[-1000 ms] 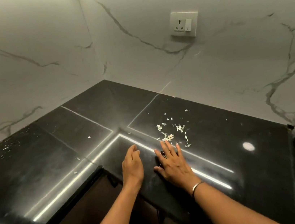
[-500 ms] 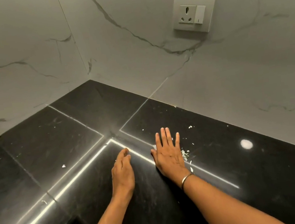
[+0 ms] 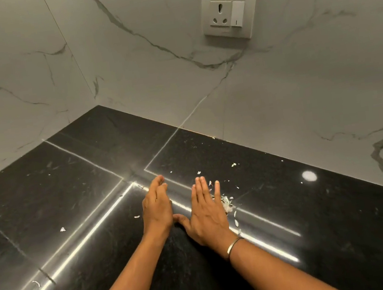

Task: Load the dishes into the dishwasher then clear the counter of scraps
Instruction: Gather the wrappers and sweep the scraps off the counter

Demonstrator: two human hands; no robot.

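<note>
Glossy black stone counter (image 3: 321, 237) – mirror-smooth, veined marble-look wall (image 3: 176, 78), matt plastic socket plate (image 3: 230, 11), shiny metal bangle (image 3: 234, 245)

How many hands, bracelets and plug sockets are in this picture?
Hands: 2, the left hand and the right hand
Bracelet: 1
Plug socket: 1
Total: 4

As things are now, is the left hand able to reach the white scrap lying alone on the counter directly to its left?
Probably yes. The left hand is open and holds nothing, and only a tiny crumb lies on the black counter between it and the scrap.
</note>
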